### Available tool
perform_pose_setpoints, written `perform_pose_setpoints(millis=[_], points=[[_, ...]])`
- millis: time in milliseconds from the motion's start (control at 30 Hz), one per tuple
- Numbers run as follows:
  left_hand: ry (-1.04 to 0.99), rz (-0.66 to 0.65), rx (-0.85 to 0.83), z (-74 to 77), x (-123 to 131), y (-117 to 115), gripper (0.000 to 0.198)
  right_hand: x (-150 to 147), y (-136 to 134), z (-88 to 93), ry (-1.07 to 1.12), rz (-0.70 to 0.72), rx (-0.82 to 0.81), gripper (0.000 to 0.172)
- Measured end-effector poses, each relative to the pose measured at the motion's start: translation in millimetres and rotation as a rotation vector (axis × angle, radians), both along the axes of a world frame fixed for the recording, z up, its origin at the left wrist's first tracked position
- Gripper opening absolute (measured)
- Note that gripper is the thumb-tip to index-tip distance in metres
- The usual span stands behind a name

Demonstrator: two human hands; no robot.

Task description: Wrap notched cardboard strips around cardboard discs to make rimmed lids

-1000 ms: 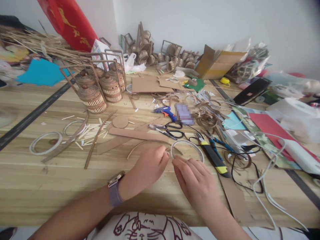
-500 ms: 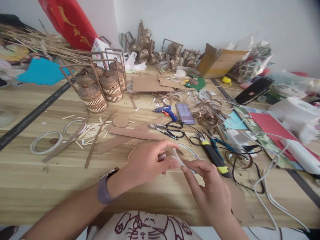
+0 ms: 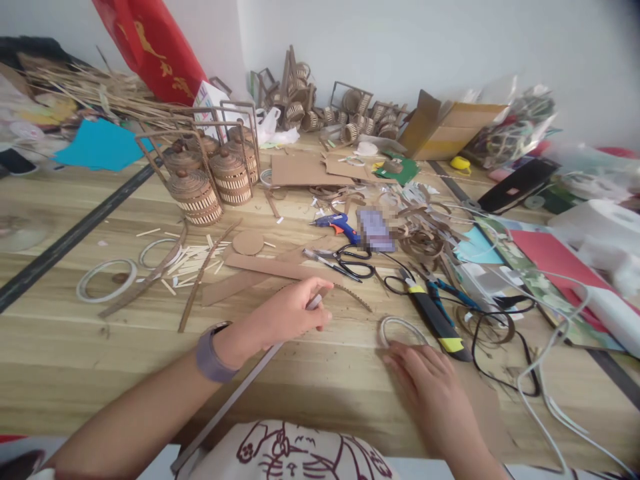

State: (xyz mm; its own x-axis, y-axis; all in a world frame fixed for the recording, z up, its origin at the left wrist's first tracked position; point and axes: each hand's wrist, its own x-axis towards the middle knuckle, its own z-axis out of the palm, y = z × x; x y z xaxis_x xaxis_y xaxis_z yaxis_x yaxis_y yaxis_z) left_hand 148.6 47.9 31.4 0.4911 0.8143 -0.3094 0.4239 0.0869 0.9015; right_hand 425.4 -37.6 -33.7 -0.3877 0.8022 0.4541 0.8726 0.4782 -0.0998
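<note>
the left hand (image 3: pixel 290 317), palm turned inward, has its thumb and fingers closed round a narrow pale strip (image 3: pixel 227 405), whose short end shows between the fingertips while the long part slants down beneath the wrist towards the person's patterned top (image 3: pixel 310 453). a watch with a mauve strap (image 3: pixel 214 357) sits on that wrist. the right hand (image 3: pixel 433 383) is well apart from the left, low over the worktop (image 3: pixel 325 373), its fingers bent and close together at the near edge of a white ring (image 3: pixel 383 330); they cover part of it, and i cannot tell whether they grip it or only rest on it. the ring lies flat, with a black-and-yellow tool (image 3: pixel 433 320) just beyond it to the right and blue-handled pliers (image 3: pixel 453 293) past that. behind the left hand, a thin toothed strip (image 3: pixel 353 295) curves out from the fingers, and cardboard strips (image 3: pixel 270 265) lie crossed, with a cardboard disc (image 3: pixel 249 243) near them. black-handled scissors (image 3: pixel 356 260) and a blue glue gun (image 3: pixel 336 225) are farther back. to the left are scattered pale sticks (image 3: pixel 193 257), a second white ring (image 3: pixel 81 288) lying flat and, behind them, a group of lidded baskets (image 3: pixel 195 200) standing upright with tall square handles.
</note>
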Motion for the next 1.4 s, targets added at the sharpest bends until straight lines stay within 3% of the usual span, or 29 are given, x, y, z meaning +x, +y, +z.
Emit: perform_pose_setpoints(millis=[67, 167, 300, 400, 467, 533, 667, 733, 800, 900, 967, 1033, 1100, 1200, 1300, 1400], points=[[0.025, -0.012, 0.004, -0.4, 4, -2, 0.056, -2, 0, -2.6, -0.024, -0.004, 0.008, 0.022], [0.072, -0.027, 0.046, -2.5, 12, -7, 0.059, -24, 6, 10.0, 0.145, -0.045, 0.028, 0.020], [0.080, -0.116, 0.068, -2.9, 20, -18, 0.066, -71, 24, 34.3, 0.441, -0.004, -0.201, 0.021], [0.035, -0.170, 0.077, -0.9, 15, -27, 0.062, -87, 35, 40.7, 0.556, 0.079, -0.345, 0.026], [0.039, -0.197, 0.075, -1.4, 4, -34, 0.040, -82, 37, 38.5, 0.626, 0.032, -0.379, 0.026], [0.128, -0.214, 0.115, -5.6, -11, -43, 0.024, -65, 37, 32.9, 0.734, -0.123, -0.365, 0.030], [0.422, -0.135, 0.318, -23.6, -42, -64, 0.021, -27, 34, 16.4, 0.930, -0.426, -0.426, 0.041], [0.493, -0.095, 0.331, -30.2, -53, -71, 0.024, -16, 33, 8.3, 0.987, -0.495, -0.467, 0.042], [0.463, -0.043, 0.273, -30.1, -58, -72, 0.027, -17, 34, 3.3, 1.097, -0.472, -0.470, 0.043], [0.326, 0.005, 0.132, -19.6, -58, -66, 0.030, -32, 36, 2.5, 1.179, -0.175, -0.579, 0.042], [0.260, -0.021, 0.076, -11.6, -54, -60, 0.032, -47, 36, 3.5, 1.095, 0.071, -0.751, 0.040], [0.194, -0.083, 0.037, -7.2, -49, -54, 0.032, -60, 36, 2.7, 1.031, 0.188, -0.857, 0.033], [0.099, -0.134, -0.027, -7.5, -46, -48, 0.032, -67, 39, 0.2, 1.044, 0.221, -0.848, 0.026], [0.085, -0.102, -0.045, -14.4, -55, -34, 0.031, -67, 50, -2.0, 1.181, 0.181, -0.671, 0.023], [0.354, 0.104, 0.178, -23.5, -76, -6, 0.030, -64, 63, -0.3, 1.372, 0.033, -0.490, 0.022], [0.526, 0.380, 0.357, -31.1, -97, 34, 0.033, -61, 71, -2.9, 1.390, -0.047, -0.495, 0.024]])
